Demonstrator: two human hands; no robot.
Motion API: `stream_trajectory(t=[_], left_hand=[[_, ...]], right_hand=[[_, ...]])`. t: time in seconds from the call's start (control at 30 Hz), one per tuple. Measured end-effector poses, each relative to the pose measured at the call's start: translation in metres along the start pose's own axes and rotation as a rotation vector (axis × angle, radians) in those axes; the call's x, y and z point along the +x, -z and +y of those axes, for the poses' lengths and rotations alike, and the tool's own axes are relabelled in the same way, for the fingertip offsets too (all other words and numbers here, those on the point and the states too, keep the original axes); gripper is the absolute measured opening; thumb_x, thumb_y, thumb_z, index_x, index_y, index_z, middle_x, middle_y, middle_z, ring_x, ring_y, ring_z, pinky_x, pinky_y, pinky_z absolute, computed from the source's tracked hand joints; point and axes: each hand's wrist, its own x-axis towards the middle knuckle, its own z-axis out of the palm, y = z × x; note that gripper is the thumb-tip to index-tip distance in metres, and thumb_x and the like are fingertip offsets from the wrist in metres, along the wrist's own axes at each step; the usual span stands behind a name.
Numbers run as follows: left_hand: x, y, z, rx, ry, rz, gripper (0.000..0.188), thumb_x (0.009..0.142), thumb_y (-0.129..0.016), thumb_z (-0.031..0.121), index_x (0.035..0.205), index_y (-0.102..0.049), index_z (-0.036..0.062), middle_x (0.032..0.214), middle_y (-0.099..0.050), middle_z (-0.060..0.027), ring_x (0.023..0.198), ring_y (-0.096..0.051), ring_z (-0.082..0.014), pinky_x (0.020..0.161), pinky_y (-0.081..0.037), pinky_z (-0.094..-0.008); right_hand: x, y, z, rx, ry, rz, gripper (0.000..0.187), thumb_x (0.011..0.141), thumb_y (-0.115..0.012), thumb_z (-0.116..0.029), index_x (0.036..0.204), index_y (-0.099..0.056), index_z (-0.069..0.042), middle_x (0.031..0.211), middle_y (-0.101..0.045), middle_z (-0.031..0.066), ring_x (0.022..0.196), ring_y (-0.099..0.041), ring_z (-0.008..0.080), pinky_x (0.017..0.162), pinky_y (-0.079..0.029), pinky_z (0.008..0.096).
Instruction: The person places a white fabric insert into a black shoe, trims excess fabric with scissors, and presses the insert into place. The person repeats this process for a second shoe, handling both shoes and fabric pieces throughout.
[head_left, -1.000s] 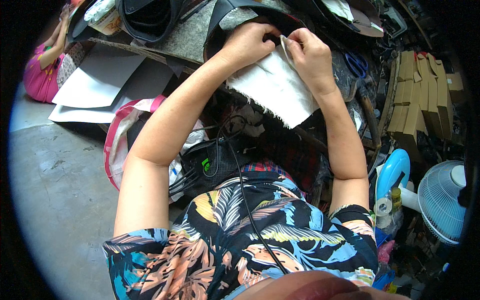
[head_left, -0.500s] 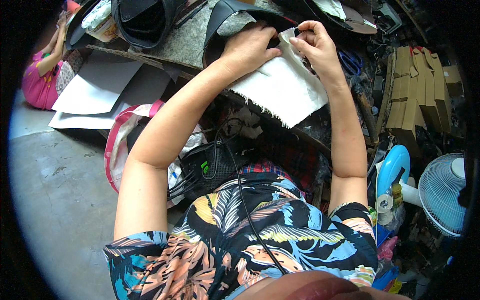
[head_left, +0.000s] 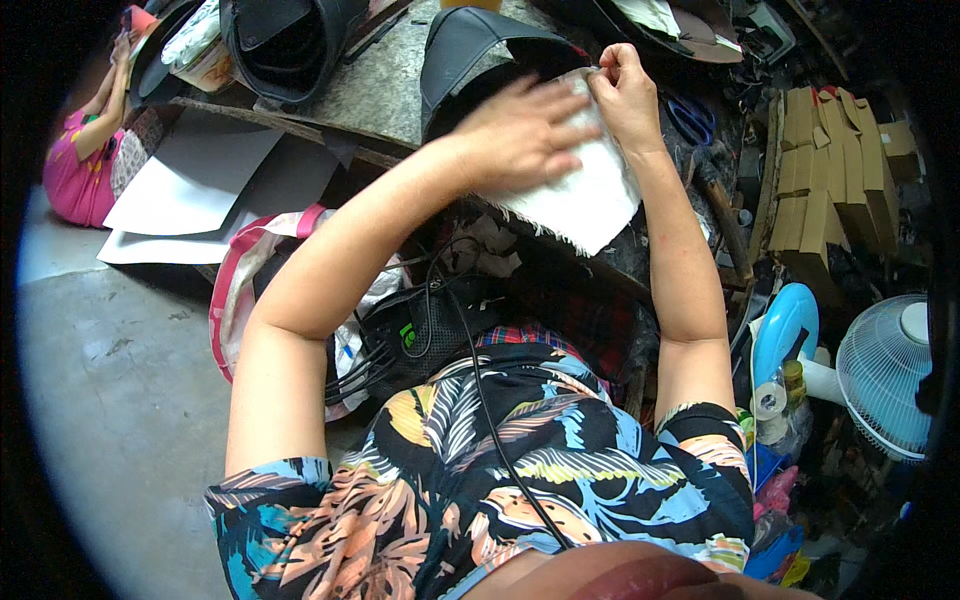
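Note:
A white cloth point(head_left: 590, 215) with a frayed lower edge lies across a curved black leather-like piece point(head_left: 462, 48) at the edge of the workbench. My right hand point(head_left: 630, 105) pinches the cloth's upper right corner between thumb and fingers. Over the left part of the cloth, my left hand point(head_left: 528, 138) is flat with its fingers spread, smeared by motion. Whether it touches the cloth cannot be made out. Part of the leather piece is hidden behind that hand and the cloth.
Blue-handled scissors point(head_left: 690, 120) lie right of my right hand. Another black rolled piece point(head_left: 290, 50) and a tub point(head_left: 205, 55) stand on the bench point(head_left: 385, 95). White sheets point(head_left: 190, 180) are at left, near a seated person point(head_left: 85, 165). Cardboard pieces point(head_left: 815, 190) and a fan point(head_left: 885, 375) are at right.
My left hand has let go of the cloth's upper edge and moved down over the cloth, its fingers spreading. My right hand keeps its pinch and has shifted slightly left.

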Motion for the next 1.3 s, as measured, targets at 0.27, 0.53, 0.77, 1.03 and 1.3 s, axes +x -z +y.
stream_trajectory(t=[0.27, 0.53, 0.77, 1.03, 1.3], left_hand=[[-0.013, 0.037, 0.047, -0.711, -0.258, -0.282, 0.039, 0.096, -0.058, 0.041, 0.121, -0.069, 0.0134, 0.128, -0.064, -0.0114, 0.125, -0.055, -0.0304, 0.114, -0.029, -0.0576], [-0.022, 0.032, -0.006, -0.148, 0.346, 0.219, 0.034, 0.089, -0.066, 0.011, 0.122, -0.062, 0.0060, 0.118, -0.060, -0.0165, 0.113, -0.060, -0.0348, 0.095, -0.050, -0.0407], [-0.027, -0.003, -0.034, -0.194, 0.270, 0.395, 0.034, 0.086, -0.065, 0.004, 0.119, -0.063, 0.0065, 0.114, -0.060, -0.0167, 0.110, -0.059, -0.0374, 0.097, -0.048, -0.0429], [-0.032, 0.005, -0.046, -0.423, 0.294, 0.394, 0.040, 0.082, -0.055, -0.007, 0.120, -0.063, 0.0045, 0.117, -0.061, -0.0185, 0.113, -0.060, -0.0380, 0.097, -0.049, -0.0408], [-0.054, 0.030, -0.037, -0.376, 0.235, 0.287, 0.044, 0.078, -0.059, -0.008, 0.118, -0.066, 0.0083, 0.116, -0.061, -0.0139, 0.111, -0.062, -0.0324, 0.096, -0.051, -0.0382]], right_hand=[[0.001, 0.008, -0.012, 0.006, -0.024, -0.011, 0.024, 0.088, -0.072, -0.019, 0.103, -0.059, -0.006, 0.077, -0.063, 0.0022, 0.070, -0.059, 0.0113, 0.068, -0.051, 0.0285], [-0.005, 0.012, -0.015, -0.516, 0.049, -0.098, 0.046, 0.094, -0.060, -0.054, 0.123, -0.063, -0.019, 0.093, -0.075, 0.0112, 0.090, -0.073, 0.0333, 0.076, -0.056, 0.0461], [0.019, 0.038, -0.040, -0.227, -0.059, -0.075, 0.047, 0.086, -0.069, -0.021, 0.130, -0.059, -0.009, 0.138, -0.055, 0.0168, 0.129, -0.050, 0.0388, 0.108, -0.039, 0.0453], [-0.041, 0.008, -0.085, -0.236, 0.738, -0.112, 0.026, 0.087, -0.063, -0.007, 0.112, -0.067, -0.011, 0.106, -0.069, 0.0096, 0.102, -0.065, 0.0290, 0.089, -0.053, 0.0398], [-0.038, 0.008, -0.041, -0.048, 0.441, -0.289, 0.022, 0.093, -0.065, -0.015, 0.112, -0.072, -0.006, 0.115, -0.072, 0.0103, 0.110, -0.066, 0.0253, 0.097, -0.050, 0.0371]])
